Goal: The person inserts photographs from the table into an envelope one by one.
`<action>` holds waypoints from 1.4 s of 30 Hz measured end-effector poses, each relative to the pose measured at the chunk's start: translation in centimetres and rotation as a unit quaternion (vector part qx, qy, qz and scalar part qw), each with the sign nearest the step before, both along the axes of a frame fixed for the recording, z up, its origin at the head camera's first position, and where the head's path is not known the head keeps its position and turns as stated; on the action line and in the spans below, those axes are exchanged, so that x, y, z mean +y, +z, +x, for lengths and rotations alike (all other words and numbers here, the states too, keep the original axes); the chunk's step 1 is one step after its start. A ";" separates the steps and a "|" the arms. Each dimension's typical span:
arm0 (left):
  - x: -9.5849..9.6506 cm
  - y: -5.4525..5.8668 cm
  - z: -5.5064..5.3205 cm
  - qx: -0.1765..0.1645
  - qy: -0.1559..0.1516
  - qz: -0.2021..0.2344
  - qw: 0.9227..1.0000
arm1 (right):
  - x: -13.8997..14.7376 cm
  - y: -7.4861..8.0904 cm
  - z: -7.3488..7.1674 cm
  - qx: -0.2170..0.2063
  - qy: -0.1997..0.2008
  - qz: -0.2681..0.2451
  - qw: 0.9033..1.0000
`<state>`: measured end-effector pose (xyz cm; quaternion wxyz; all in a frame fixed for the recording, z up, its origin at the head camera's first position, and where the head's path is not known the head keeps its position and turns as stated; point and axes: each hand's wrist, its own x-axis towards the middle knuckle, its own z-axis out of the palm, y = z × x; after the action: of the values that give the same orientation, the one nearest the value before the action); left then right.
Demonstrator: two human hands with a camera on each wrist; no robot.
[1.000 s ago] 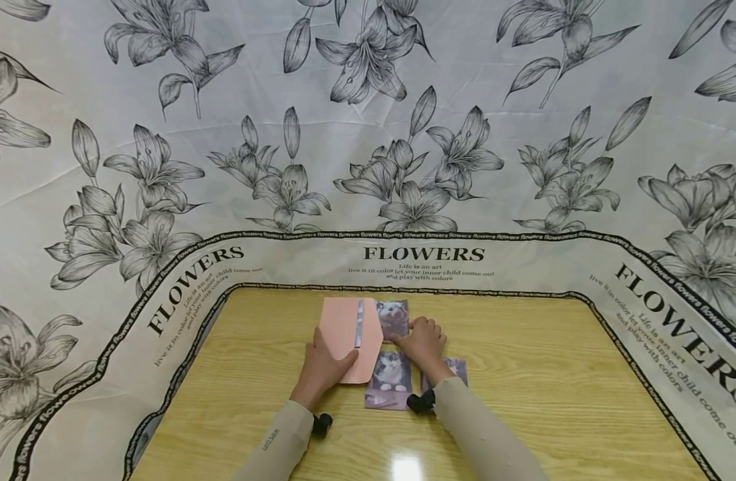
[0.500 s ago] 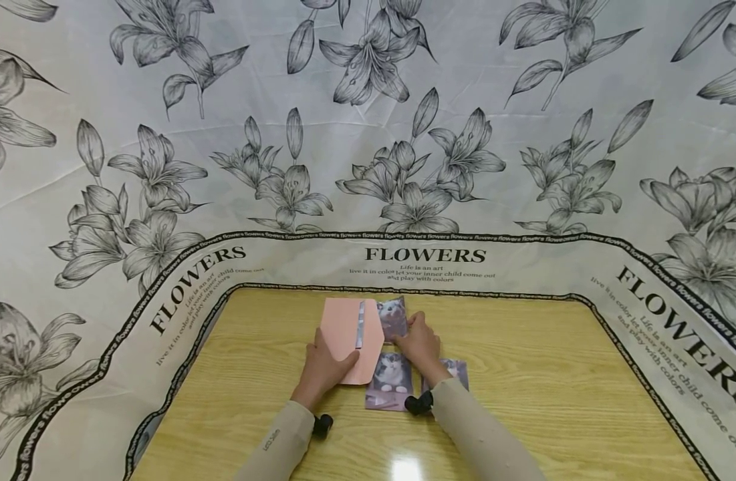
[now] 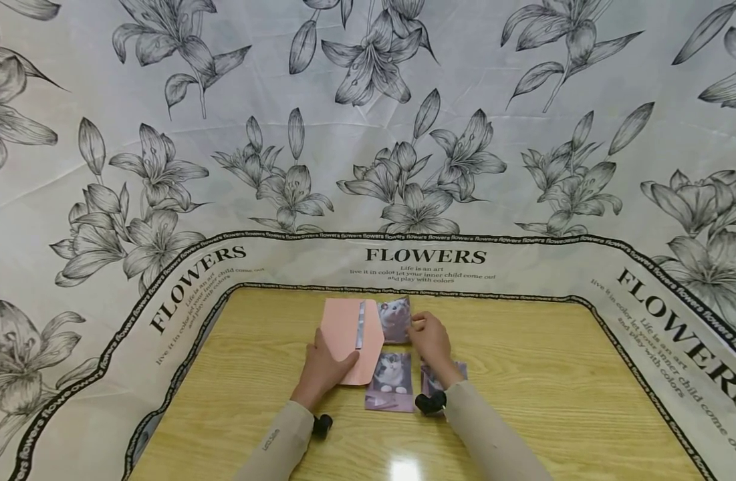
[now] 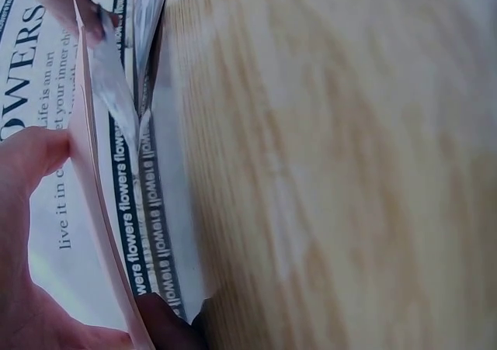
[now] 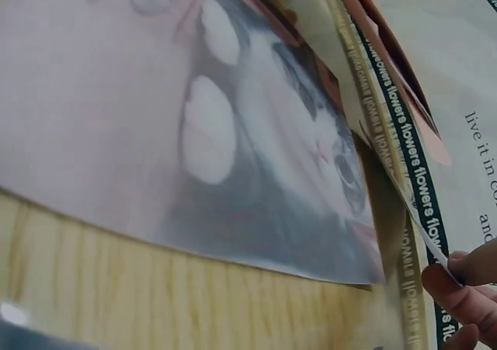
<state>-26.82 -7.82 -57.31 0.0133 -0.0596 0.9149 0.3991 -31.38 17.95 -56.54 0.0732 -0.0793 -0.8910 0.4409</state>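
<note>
Pink envelope (image 3: 341, 331): at 1 o'clock from left hand (image 3: 321, 371), held between thumb and fingers. Right hand (image 3: 432, 339): grip nearly closed, pinching 1 card (image 3: 395, 322) at 10 o'clock, long axis apparently 12–6.

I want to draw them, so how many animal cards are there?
3 clearly: the top card, pinched by the right hand; the lower card, below it on the table; the right card, partly hidden by the right arm. A strip in the pink envelope may be another.

Pink envelope (image 3: 339, 326), black-flowered white cloth (image 3: 343, 120)
</note>
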 end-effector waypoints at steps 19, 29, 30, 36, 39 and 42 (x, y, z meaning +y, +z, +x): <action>-0.1 0.0 -0.1 0.003 0.001 0.000 1.000 | 1.2 2.3 1.1 0.081 -0.034 -0.038 0.995; -0.2 -0.1 -0.1 0.009 -0.003 0.006 1.000 | 1.1 2.7 1.7 0.117 -0.044 -0.064 0.990; -0.2 -0.1 -0.1 0.008 -0.002 0.006 1.000 | 1.0 2.7 1.8 0.113 -0.042 -0.071 0.990; -0.2 -0.1 -0.1 0.005 -0.002 0.007 1.000 | 0.2 2.2 2.5 0.092 -0.023 -0.116 0.989; -0.2 -0.1 -0.1 0.003 -0.003 0.009 1.000 | -0.3 1.9 2.7 0.090 -0.013 -0.132 0.987; -0.2 -0.1 0.0 0.003 -0.003 0.011 1.000 | -0.9 1.5 2.9 0.087 -0.005 -0.143 0.986</action>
<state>-26.84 -8.00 -57.40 0.0125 -0.0553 0.9106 0.4093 -28.47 17.08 -55.06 0.1408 -0.0551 -0.8085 0.5687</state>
